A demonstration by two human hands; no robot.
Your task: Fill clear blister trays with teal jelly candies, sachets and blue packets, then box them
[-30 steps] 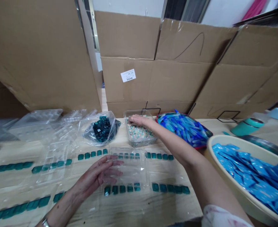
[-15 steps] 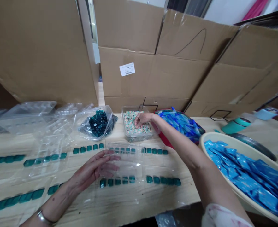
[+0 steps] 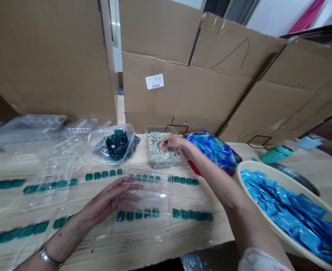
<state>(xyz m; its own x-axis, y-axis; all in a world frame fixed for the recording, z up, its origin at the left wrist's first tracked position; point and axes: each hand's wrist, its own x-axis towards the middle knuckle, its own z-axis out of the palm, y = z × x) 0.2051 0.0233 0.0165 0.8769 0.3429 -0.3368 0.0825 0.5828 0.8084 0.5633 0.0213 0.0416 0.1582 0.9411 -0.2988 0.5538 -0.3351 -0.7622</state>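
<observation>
Wooden tabletop (image 3: 318,165); at twelve o'clock, one clear tub (image 3: 164,164) of pastel chips (image 3: 154,145), right hand (image 3: 171,142) in it, grip bunched, whether pinching any I cannot tell; at the tub's seven o'clock, left hand (image 3: 107,201), fingers loosely spread, overlaps one clear tray (image 3: 154,199); ten teal squares (image 3: 139,215) there.

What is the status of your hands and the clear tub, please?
Right hand in clear tub, at small multicoloured pieces; grip unclear. Left hand open at clear plastic tray, contact unclear. Tub uncovered, nothing visibly blocking it.
</observation>
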